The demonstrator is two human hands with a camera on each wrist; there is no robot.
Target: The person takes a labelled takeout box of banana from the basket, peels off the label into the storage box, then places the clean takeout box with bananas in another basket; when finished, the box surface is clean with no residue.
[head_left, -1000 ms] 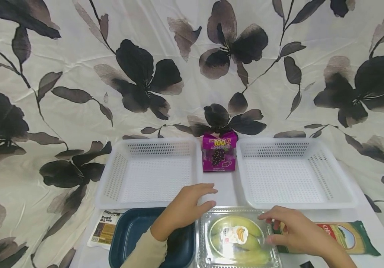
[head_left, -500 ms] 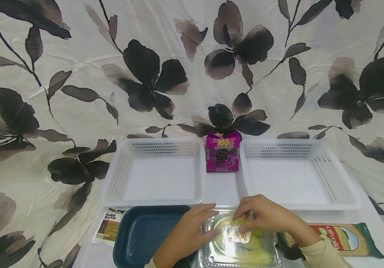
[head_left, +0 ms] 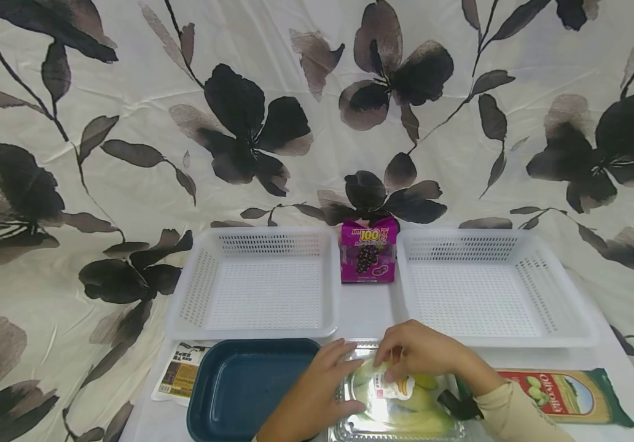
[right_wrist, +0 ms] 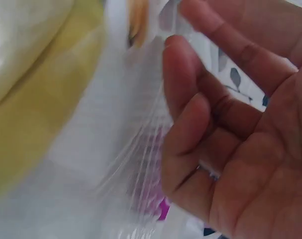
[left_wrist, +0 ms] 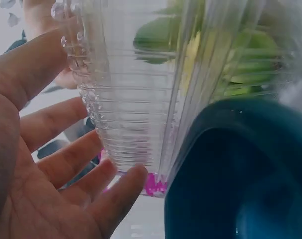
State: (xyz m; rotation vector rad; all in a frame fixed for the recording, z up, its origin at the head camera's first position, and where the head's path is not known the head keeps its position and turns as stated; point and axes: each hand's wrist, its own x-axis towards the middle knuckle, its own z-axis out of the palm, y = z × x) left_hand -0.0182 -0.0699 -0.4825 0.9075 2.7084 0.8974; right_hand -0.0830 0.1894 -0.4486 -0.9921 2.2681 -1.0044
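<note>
Yellow bananas were enclosed in a clear, square, ribbed plastic box, topped by a small white printed label and placed at the near edge of the view on the white counter. Just beside it at 9 o'clock was set a dark blue, round-cornered rectangular tray, with a flat white-and-brown packet beyond. A white perforated plastic basket was seen at 10 o'clock, a second white perforated basket between 1 and 2, and an upright purple grape-printed bag at 12. A long tan-and-green bag was laid at 3 o'clock.

The fingers of the left hand were spread wide along the box's 9 o'clock rim. Those of the right hand were bent over the lid near the label; whether anything was pinched could not be told.

In the left wrist view, green patches were revealed through the ribbed side wall, hidden from the head view. In the right wrist view, the curled fingers were shown from the palm side.

Since one second earlier, the right hand had been shifted from the box's 3 o'clock edge to above its lid.
</note>
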